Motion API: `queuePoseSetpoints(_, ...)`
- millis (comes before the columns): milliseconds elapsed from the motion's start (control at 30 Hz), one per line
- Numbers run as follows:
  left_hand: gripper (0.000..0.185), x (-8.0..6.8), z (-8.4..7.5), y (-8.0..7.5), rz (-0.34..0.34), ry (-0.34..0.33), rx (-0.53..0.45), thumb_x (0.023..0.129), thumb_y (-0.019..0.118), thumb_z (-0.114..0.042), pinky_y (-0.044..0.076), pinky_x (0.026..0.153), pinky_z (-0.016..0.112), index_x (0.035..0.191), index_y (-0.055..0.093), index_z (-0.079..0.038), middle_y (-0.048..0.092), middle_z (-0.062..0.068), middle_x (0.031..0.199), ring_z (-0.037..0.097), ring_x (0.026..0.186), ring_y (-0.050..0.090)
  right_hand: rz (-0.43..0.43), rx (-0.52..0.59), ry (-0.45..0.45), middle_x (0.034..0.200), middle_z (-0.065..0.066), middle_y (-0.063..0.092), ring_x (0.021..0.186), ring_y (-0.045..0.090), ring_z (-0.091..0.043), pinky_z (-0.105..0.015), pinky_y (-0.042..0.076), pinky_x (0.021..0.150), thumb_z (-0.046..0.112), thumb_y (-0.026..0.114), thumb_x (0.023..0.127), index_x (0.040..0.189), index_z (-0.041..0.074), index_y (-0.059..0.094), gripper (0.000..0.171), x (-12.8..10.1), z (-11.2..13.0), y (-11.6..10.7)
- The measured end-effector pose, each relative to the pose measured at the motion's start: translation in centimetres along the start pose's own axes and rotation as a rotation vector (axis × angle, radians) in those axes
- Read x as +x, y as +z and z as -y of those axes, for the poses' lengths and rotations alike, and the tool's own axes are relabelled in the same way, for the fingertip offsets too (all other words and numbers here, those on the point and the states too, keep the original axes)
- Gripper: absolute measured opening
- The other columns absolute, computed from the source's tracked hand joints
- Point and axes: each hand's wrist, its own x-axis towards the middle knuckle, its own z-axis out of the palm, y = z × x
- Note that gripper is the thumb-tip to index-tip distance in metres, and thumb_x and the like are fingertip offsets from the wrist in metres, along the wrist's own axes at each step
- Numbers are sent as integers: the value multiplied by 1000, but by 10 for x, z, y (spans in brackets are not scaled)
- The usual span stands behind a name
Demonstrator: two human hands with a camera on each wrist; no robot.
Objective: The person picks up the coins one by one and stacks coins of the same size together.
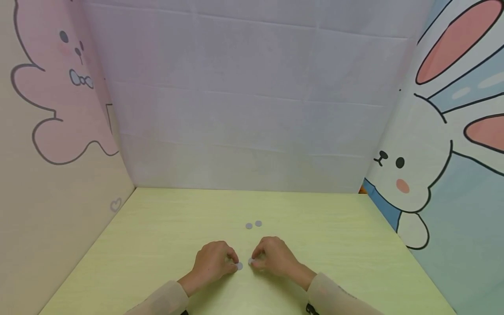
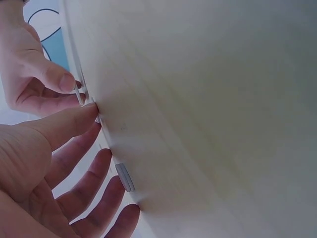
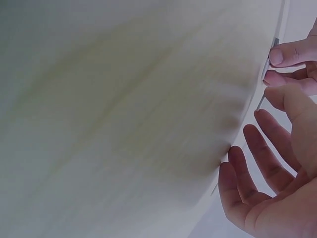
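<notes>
Both hands rest close together near the front of a pale green table [image 1: 165, 236]. My left hand [image 1: 235, 262] has its fingers curled and pinches a small grey disc [image 1: 239, 266] at its fingertips. My right hand [image 1: 255, 260] faces it and pinches a second grey disc [image 1: 250, 261]; the two discs lie almost side by side. In the left wrist view my left hand [image 2: 101, 131] has its thumb on the table surface, with a disc [image 2: 125, 177] edge-on by the fingers. The right wrist view shows my right hand [image 3: 265, 105] and the left thumb opposite.
Two more grey discs [image 1: 253, 225] lie side by side a little farther back on the table. Cartoon rabbit panels wall in the left [image 1: 59, 113] and right [image 1: 441, 166] sides, and a pale creased sheet [image 1: 252, 109] closes the back.
</notes>
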Motion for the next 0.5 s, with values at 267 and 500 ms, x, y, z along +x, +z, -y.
queuePoseSetpoints(267, 15, 0, 1, 1, 4, 2, -23, 74, 97, -23, 54, 70, 42, 80, 83, -24, 71, -7, 91, 16, 86, 64, 0, -10, -42, 86, 10, 75, 82, 63, -3, -22, 53, 75, 18, 89, 83, 87, 14, 85, 7, 0, 5, 5)
queuePoseSetpoints(500, 15, -1, 1, 1, -6, 22, -14, 74, 98, -23, 54, 67, 37, 80, 83, -23, 74, -4, 94, 12, 83, 61, -4, -35, -75, 84, 12, 74, 81, 61, 0, -22, 52, 76, 19, 89, 82, 86, 15, 86, 7, 3, 9, 9)
